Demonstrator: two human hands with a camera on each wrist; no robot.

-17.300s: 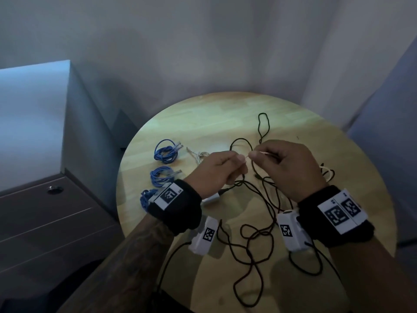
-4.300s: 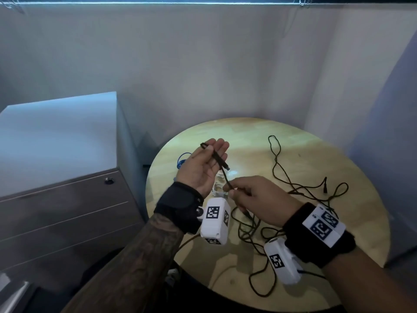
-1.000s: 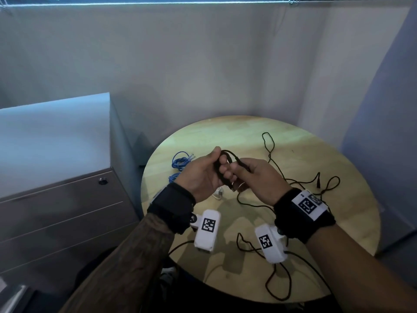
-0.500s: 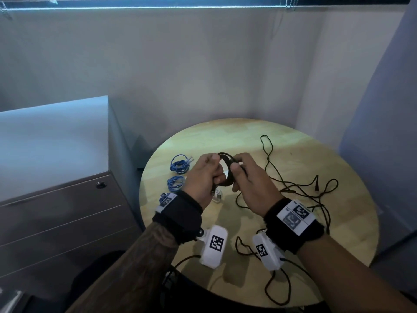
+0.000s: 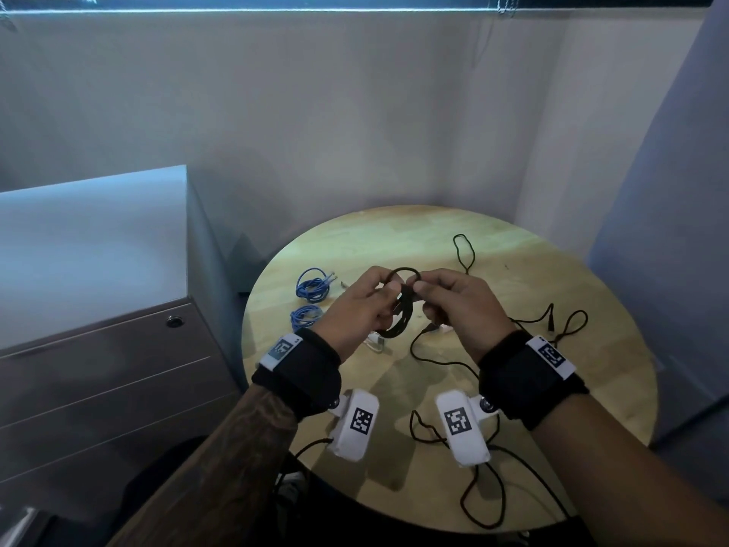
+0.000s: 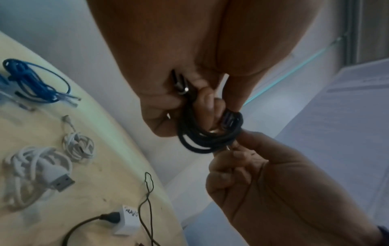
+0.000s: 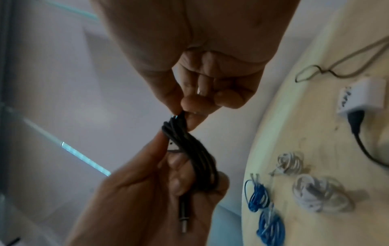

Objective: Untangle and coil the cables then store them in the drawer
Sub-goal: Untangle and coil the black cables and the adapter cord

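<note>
A small coil of black cable hangs in the air above the round wooden table. My left hand grips the coil with curled fingers, a metal-tipped plug sticking out below the palm. My right hand pinches the cable's other end at the coil's top. Loose black cables trail over the table. Coiled blue cables and coiled white cables lie at the table's left. The grey drawer cabinet stands left, drawers closed.
A white charger block with a black plug sits on the table near the white coils. A thin black cable lies along the table's right and near edges. Walls enclose the corner behind the table.
The black cable, first a loose length between my hands, is now wound into a tight small coil. Both hands have stayed together above the table's middle.
</note>
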